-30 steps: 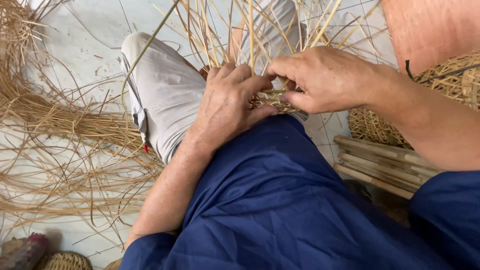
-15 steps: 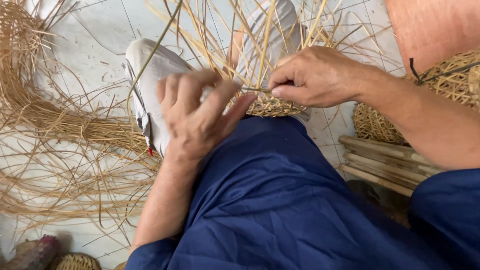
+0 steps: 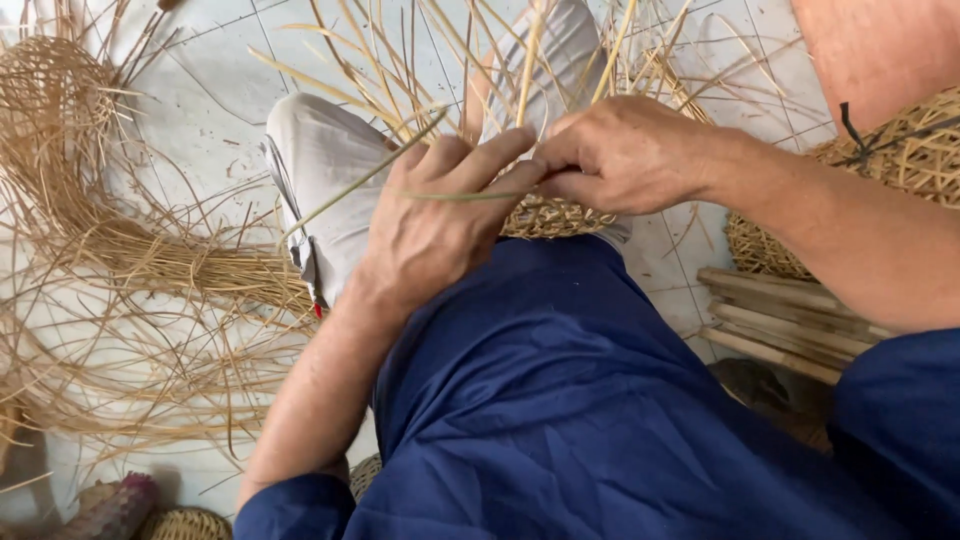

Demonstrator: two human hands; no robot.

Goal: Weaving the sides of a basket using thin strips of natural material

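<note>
While a blue-trousered knee [image 3: 560, 400] fills the foreground, the left hand [image 3: 430, 225] lies on the woven base [image 3: 560, 215] with fingers spread, a green strand [image 3: 440, 196] across them. The right hand [image 3: 620, 155] pinches the strands just beyond. Upright stakes [image 3: 530, 60] fan out behind; loose cane [image 3: 130, 260] lies left.

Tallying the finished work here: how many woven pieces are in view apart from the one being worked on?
3, perhaps more hidden: an open-weave basket top left, another basket at the right edge behind the right hand, and a small round piece bottom left.
</note>
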